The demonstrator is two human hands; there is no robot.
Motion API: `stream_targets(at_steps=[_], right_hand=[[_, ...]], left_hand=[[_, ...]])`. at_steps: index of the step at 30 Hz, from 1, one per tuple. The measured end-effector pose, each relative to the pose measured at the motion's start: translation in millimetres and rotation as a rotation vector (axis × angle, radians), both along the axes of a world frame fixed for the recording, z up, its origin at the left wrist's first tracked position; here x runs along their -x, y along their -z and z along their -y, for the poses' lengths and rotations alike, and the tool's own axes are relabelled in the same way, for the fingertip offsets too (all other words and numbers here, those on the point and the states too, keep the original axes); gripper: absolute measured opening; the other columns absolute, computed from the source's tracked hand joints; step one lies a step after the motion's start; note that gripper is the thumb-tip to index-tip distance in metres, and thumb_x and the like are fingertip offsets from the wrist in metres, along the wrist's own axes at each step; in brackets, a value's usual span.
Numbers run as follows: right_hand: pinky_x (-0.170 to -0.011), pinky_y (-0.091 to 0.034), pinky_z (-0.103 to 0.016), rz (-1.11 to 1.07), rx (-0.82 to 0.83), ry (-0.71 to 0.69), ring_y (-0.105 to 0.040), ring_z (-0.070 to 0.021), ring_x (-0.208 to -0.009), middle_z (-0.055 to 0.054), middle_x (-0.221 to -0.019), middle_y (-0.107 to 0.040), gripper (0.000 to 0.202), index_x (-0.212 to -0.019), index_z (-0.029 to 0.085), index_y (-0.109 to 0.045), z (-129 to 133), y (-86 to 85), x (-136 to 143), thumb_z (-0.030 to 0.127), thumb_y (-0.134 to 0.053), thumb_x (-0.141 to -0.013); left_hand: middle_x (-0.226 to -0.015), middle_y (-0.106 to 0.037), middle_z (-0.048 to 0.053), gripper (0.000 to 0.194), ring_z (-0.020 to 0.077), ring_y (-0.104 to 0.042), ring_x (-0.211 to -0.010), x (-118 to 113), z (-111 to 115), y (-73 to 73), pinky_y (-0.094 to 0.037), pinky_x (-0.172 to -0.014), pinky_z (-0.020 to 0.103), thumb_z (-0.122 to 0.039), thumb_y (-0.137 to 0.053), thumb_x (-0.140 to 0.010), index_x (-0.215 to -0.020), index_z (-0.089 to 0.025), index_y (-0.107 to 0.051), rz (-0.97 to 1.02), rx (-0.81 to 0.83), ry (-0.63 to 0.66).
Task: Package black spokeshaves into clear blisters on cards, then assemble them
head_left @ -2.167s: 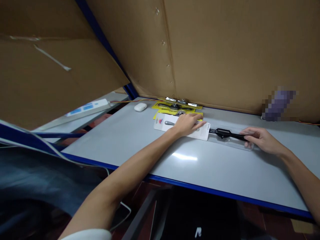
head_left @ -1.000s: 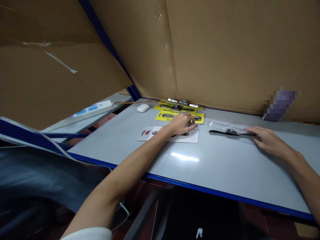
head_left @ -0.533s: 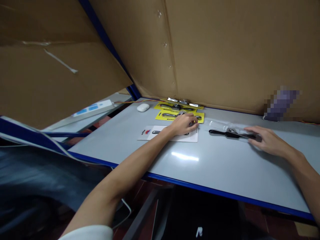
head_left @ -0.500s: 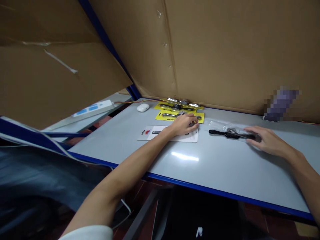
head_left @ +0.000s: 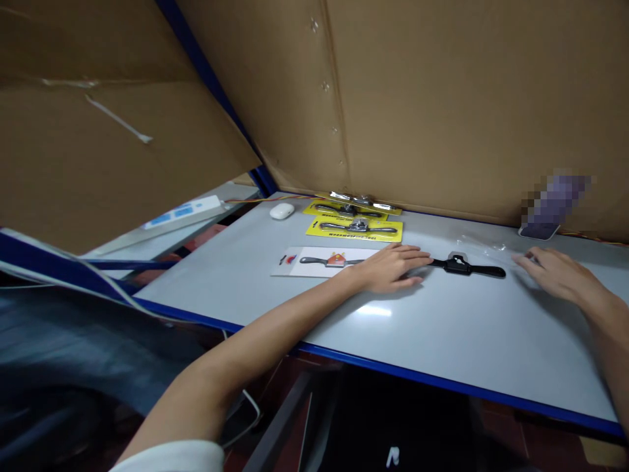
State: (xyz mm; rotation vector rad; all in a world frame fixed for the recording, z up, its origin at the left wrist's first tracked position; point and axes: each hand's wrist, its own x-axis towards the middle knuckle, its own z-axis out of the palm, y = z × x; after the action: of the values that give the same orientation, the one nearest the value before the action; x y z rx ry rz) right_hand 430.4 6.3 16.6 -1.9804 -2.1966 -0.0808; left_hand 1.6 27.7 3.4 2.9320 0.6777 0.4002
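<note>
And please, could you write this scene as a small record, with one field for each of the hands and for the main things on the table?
Left hand: open, palm down, covering one end of the white card and one handle of the black tool
Right hand: pinching clear plastic
Black tool: lying on the table, between the hands
White card: flat, printed with a two-handled tool
Yellow packs: behind the white card
White case: left of the yellow packs
</note>
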Motion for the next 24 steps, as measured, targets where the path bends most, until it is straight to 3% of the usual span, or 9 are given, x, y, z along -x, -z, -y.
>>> stream_targets(at_steps=[3,5,7,9,12,17,20,22,24], right_hand=[[-0.071,-0.056,-0.059,0.054,0.152,0.366,-0.073,-0.0461,-0.089,-0.027,-0.100,-0.074,0.066,-0.092,0.020,-0.071,5.9,-6.3,1.0,0.079,-0.041,-0.096],[-0.075,-0.056,-0.062,0.048,0.132,0.425,-0.072,-0.0508,-0.098,-0.031,-0.111,-0.073,0.062,-0.107,0.016,-0.072,8.6,-8.5,5.7,0.071,-0.045,-0.097],[-0.085,-0.055,-0.065,0.048,0.030,0.328,-0.070,-0.0526,-0.110,-0.033,-0.124,-0.070,0.053,-0.124,0.013,-0.068,8.8,-7.1,12.5,0.054,-0.043,-0.101],[-0.097,-0.053,-0.066,0.024,-0.096,0.114,-0.064,-0.0514,-0.124,-0.030,-0.138,-0.065,0.049,-0.137,0.014,-0.062,6.7,-2.4,21.3,0.040,-0.038,-0.103],[-0.108,-0.049,-0.066,-0.029,-0.163,-0.097,-0.059,-0.0485,-0.135,-0.024,-0.149,-0.061,0.049,-0.142,0.019,-0.060,3.1,5.2,35.1,0.039,-0.039,-0.103],[-0.099,-0.053,-0.064,0.032,-0.056,-0.021,-0.067,-0.0461,-0.122,-0.023,-0.132,-0.072,0.046,-0.129,0.017,-0.069,3.3,5.3,40.3,0.045,-0.040,-0.105],[-0.082,-0.057,-0.057,0.051,-0.090,0.067,-0.073,-0.0416,-0.098,-0.021,-0.108,-0.077,0.045,-0.109,0.021,-0.073,4.0,3.4,32.3,0.051,-0.040,-0.105],[-0.071,-0.056,-0.054,0.062,-0.135,0.091,-0.072,-0.0397,-0.085,-0.020,-0.096,-0.077,0.044,-0.098,0.024,-0.072,3.8,4.2,27.6,0.055,-0.041,-0.104],[-0.065,-0.054,-0.054,0.077,-0.168,0.088,-0.071,-0.0396,-0.079,-0.020,-0.091,-0.076,0.045,-0.093,0.025,-0.072,3.7,5.4,25.9,0.057,-0.041,-0.103]], left_hand=[[-0.161,-0.054,0.008,0.055,0.0290,-0.050,-0.151,-1.0,-0.3,1.6,-0.040,-0.121,0.048,-0.048,-0.040,-0.109,-0.155,-0.021,-0.055,-0.027,0.009,-0.004],[-0.158,-0.058,0.008,0.053,0.0290,-0.050,-0.151,-0.4,-2.5,1.3,-0.042,-0.121,0.049,-0.046,-0.040,-0.109,-0.152,-0.021,-0.057,-0.025,0.009,-0.014],[-0.154,-0.062,0.010,0.053,0.0298,-0.052,-0.149,0.7,-5.3,0.8,-0.044,-0.119,0.050,-0.044,-0.041,-0.108,-0.150,-0.018,-0.059,-0.015,0.009,-0.019],[-0.151,-0.064,0.012,0.052,0.0303,-0.055,-0.146,2.2,-8.0,0.3,-0.047,-0.118,0.051,-0.043,-0.040,-0.108,-0.147,-0.017,-0.063,0.004,0.012,-0.020],[-0.146,-0.068,0.012,0.049,0.0300,-0.060,-0.141,5.6,-10.7,-1.3,-0.049,-0.116,0.052,-0.042,-0.041,-0.107,-0.141,-0.019,-0.068,0.049,0.035,-0.027],[-0.134,-0.074,0.013,0.048,0.0278,-0.068,-0.124,15.0,-15.4,-9.6,-0.050,-0.108,0.048,-0.044,-0.039,-0.106,-0.126,-0.019,-0.074,0.160,0.112,-0.150],[-0.107,-0.080,0.009,0.050,0.0244,-0.071,-0.099,27.7,-25.2,-15.0,-0.051,-0.095,0.042,-0.046,-0.036,-0.106,-0.105,-0.018,-0.078,0.297,0.119,-0.386],[-0.081,-0.075,0.006,0.050,0.0205,-0.066,-0.076,40.6,-35.0,-16.8,-0.049,-0.079,0.036,-0.047,-0.038,-0.103,-0.091,-0.016,-0.076,0.370,0.085,-0.559],[-0.067,-0.067,0.003,0.046,0.0183,-0.059,-0.064,55.5,-45.4,-16.9,-0.045,-0.071,0.033,-0.046,-0.043,-0.098,-0.083,-0.016,-0.073,0.414,0.009,-0.710]])
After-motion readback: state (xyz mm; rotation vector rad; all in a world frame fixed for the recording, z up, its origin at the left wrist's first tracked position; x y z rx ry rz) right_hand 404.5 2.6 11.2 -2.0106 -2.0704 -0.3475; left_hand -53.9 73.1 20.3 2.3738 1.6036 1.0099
